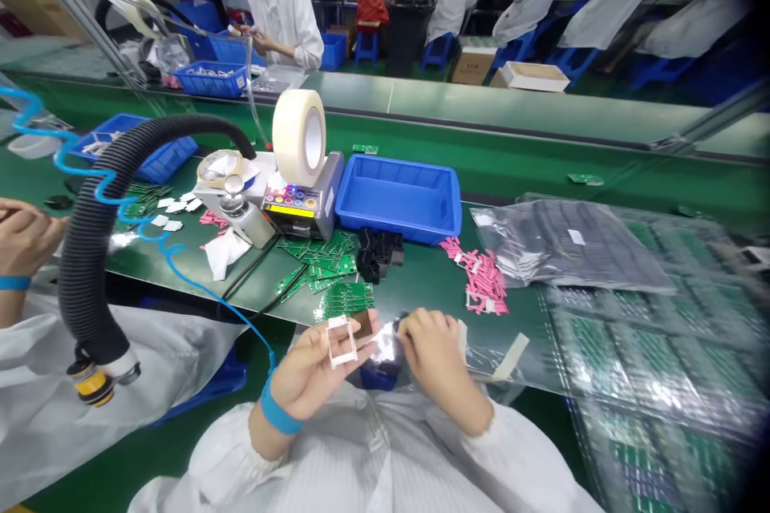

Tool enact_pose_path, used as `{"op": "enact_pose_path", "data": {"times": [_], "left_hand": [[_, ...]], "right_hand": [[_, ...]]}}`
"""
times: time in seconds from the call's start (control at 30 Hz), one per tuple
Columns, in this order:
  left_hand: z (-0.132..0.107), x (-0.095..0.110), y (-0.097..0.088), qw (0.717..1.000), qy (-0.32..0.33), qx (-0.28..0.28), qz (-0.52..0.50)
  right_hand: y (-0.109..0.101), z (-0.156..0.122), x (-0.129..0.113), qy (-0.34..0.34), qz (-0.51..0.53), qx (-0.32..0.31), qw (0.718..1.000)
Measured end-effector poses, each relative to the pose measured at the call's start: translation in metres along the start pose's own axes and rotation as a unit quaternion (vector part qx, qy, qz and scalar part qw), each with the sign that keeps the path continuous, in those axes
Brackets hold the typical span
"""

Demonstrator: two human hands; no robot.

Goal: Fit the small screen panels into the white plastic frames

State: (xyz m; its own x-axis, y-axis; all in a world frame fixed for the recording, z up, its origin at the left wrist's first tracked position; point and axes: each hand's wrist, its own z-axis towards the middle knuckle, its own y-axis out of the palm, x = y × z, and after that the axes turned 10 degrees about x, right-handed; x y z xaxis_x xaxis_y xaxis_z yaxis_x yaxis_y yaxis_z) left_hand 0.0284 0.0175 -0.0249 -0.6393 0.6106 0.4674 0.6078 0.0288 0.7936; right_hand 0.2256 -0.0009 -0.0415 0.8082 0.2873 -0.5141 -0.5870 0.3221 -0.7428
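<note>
Gripping a white plastic frame [331, 345] in the left hand [306, 377] while the right hand [430, 353] pinches a blurred glinting piece [383, 345], loose green circuit boards [346, 298] lie ahead and bagged boards [650, 353] rightward.

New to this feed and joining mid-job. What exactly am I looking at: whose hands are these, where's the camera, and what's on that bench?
One camera, worn on a person's head, looks down at their own bare hands. The left hand holds a small white square frame; the right hand pinches a shiny piece, too glary to make out. On the green bench lie green circuit boards, pink strips, a blue tray and a tape dispenser. The hand at far left is a co-worker's.
</note>
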Motion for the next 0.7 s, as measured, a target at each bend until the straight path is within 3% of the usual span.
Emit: {"op": "enact_pose_path", "data": {"times": [0.13,0.27,0.37,0.47,0.57,0.63,0.7], "left_hand": [[-0.001,0.000,0.006,0.998,-0.044,-0.021,-0.026],[-0.006,-0.001,0.017,0.998,-0.044,-0.050,-0.003],[-0.008,-0.002,0.021,0.998,-0.037,-0.040,0.013],[-0.009,0.000,0.021,0.999,-0.032,-0.024,0.027],[-0.010,0.003,0.022,0.997,-0.059,-0.056,0.015],[-0.010,0.006,0.022,0.992,-0.081,-0.093,-0.005],[-0.011,0.006,0.023,0.988,-0.092,-0.124,-0.020]], "right_hand": [[-0.006,0.007,0.003,-0.026,0.001,0.016,1.000],[-0.037,0.026,-0.027,-0.144,0.051,0.012,0.988],[-0.047,0.038,-0.043,-0.189,0.016,-0.001,0.982],[-0.047,0.045,-0.044,-0.173,0.028,-0.009,0.984],[-0.043,0.045,-0.040,-0.122,0.137,-0.008,0.983],[-0.038,0.042,-0.038,-0.077,0.260,-0.011,0.963],[-0.031,0.037,-0.039,-0.028,0.383,-0.015,0.923]]}}
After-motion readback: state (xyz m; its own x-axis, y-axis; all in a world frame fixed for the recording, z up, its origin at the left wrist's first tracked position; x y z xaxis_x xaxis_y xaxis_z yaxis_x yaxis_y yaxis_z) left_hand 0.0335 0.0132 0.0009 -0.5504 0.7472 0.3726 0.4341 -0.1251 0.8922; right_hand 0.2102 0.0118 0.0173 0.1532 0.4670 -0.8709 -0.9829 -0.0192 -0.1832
